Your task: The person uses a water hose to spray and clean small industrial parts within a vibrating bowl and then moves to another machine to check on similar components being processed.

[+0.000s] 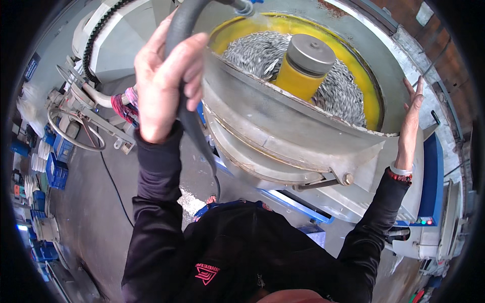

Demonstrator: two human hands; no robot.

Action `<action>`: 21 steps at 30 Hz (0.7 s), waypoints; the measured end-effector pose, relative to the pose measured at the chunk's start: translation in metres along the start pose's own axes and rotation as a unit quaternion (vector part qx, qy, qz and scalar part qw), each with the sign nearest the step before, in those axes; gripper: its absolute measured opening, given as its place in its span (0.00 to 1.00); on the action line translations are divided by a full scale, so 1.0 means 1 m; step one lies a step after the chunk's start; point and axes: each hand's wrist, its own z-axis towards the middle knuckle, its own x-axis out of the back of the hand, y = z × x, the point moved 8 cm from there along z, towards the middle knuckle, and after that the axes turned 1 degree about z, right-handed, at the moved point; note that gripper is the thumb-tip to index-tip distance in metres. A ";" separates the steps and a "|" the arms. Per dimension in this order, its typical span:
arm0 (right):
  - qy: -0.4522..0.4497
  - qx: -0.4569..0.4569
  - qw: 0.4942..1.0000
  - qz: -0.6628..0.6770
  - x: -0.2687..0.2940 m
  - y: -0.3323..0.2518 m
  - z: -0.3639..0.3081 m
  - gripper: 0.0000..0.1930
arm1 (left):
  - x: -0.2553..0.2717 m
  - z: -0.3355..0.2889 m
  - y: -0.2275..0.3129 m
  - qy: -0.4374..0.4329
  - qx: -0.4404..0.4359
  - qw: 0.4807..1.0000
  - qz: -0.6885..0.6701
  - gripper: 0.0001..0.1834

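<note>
My left hand (159, 76) is wrapped round a thick dark grey hose (189, 121), which bends over the top and hangs down toward my feet. The hose's metal valve (245, 7), with a bit of blue on it, points over a big round tub (298, 129), and a faint spray shows by its tip. Inside the tub's yellow lining (366, 81) lies a ring of many small silvery pieces (257, 48), blurred. A yellow centre post with a metal cap (312, 53) rises among them. My right hand (411, 108) is open, fingers apart, at the tub's right rim.
A metal latch arm (321, 183) sticks out from the tub's front. Blue crates (56, 170) and stacked white things line the far left. A pale pipe frame (76, 121) with cloth tied on stands left of the tub. A black cable (113, 182) crosses the floor.
</note>
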 end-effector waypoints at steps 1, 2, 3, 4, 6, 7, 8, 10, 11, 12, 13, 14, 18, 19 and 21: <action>0.004 0.008 1.000 -0.002 0.001 -0.002 0.000 0.41 | 0.009 0.004 0.000 -0.017 0.002 1.000 0.014 0.14; 0.009 0.016 1.000 -0.006 0.002 -0.002 0.000 0.41 | 0.018 0.006 -0.001 -0.018 0.025 0.998 0.057 0.16; 0.016 0.022 1.000 -0.012 0.004 -0.002 0.000 0.40 | 0.026 0.008 0.001 -0.020 0.047 0.994 0.100 0.18; 0.015 0.027 0.999 -0.016 0.006 0.000 -0.002 0.40 | 0.031 0.010 0.000 -0.024 0.076 0.989 0.124 0.21; 0.019 0.035 0.999 -0.026 0.008 -0.003 -0.003 0.40 | 0.047 0.007 0.002 -0.038 0.120 0.982 0.139 0.25; 0.015 0.044 0.999 -0.009 0.003 -0.012 0.000 0.40 | 0.062 -0.003 0.013 -0.030 0.134 0.980 0.141 0.27; 0.013 0.040 0.999 -0.010 0.001 -0.012 0.000 0.41 | 0.055 -0.005 0.009 -0.086 0.150 0.977 0.124 0.29; 0.009 0.027 1.000 -0.008 0.001 -0.009 0.000 0.42 | 0.036 -0.009 0.002 -0.184 0.192 0.962 0.069 0.34; 0.008 0.019 1.000 -0.005 0.001 -0.008 0.000 0.42 | 0.034 -0.010 -0.006 -0.210 0.224 0.951 0.044 0.35; 0.007 0.011 1.000 -0.002 0.000 -0.006 0.000 0.43 | 0.030 -0.007 -0.013 -0.233 0.244 0.941 0.010 0.35; 0.003 0.004 1.000 -0.001 -0.001 -0.006 0.000 0.43 | 0.028 -0.005 -0.020 -0.250 0.261 0.932 -0.028 0.35; -0.001 -0.003 1.000 0.001 -0.002 -0.004 -0.001 0.43 | 0.026 -0.004 -0.025 -0.258 0.266 0.928 -0.041 0.35; -0.012 -0.038 0.999 -0.011 -0.001 0.006 0.000 0.44 | -0.004 0.007 -0.053 -0.314 0.263 0.904 -0.126 0.36; -0.014 -0.048 0.999 -0.008 -0.001 0.006 0.000 0.43 | -0.007 0.010 -0.058 -0.329 0.253 0.897 -0.150 0.36; -0.020 -0.065 0.998 -0.007 -0.004 0.004 0.002 0.43 | -0.013 0.012 -0.070 -0.361 0.248 0.871 -0.222 0.39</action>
